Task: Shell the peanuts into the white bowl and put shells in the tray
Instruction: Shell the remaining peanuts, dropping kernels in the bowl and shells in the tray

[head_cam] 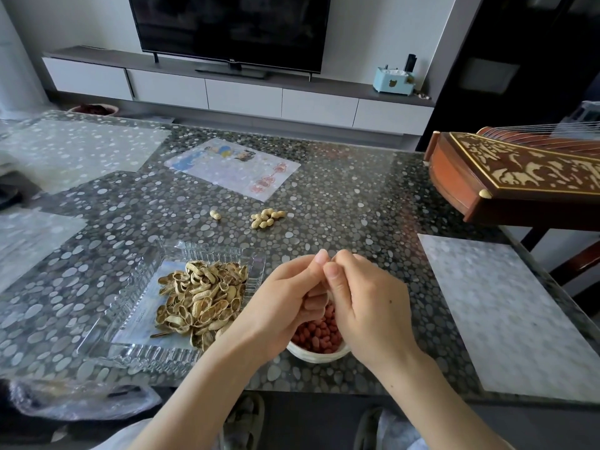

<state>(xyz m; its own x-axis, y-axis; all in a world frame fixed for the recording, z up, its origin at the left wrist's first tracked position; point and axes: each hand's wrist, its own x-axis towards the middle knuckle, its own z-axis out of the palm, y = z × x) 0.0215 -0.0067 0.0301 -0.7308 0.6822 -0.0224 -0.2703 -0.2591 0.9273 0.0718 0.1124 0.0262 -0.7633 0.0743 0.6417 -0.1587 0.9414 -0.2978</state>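
Peanuts with red skins (319, 336) fill the white bowl (319, 358), which sits at the near edge of the table (357, 196). Both hands are right above the bowl. The left hand (282, 308) and the right hand (368, 306) are pressed close, with the thumb tips touching at the top. All the fingers are curled in tight. Whatever is between them is hidden, so I cannot tell if they hold a nut or nothing at all. Just to the left of the bowl is the clear glass tray (156, 355). A big heap of empty shells (201, 297) lies in it, mostly on the side near the left hand. Farther back on the table is a small pile of peanuts (266, 218) with their shells on, and a lone peanut (215, 215) lies a bit to the left of the pile. A picture sheet (232, 168) lies flat behind them. A brown wooden string instrument (519, 170) sticks in from the right
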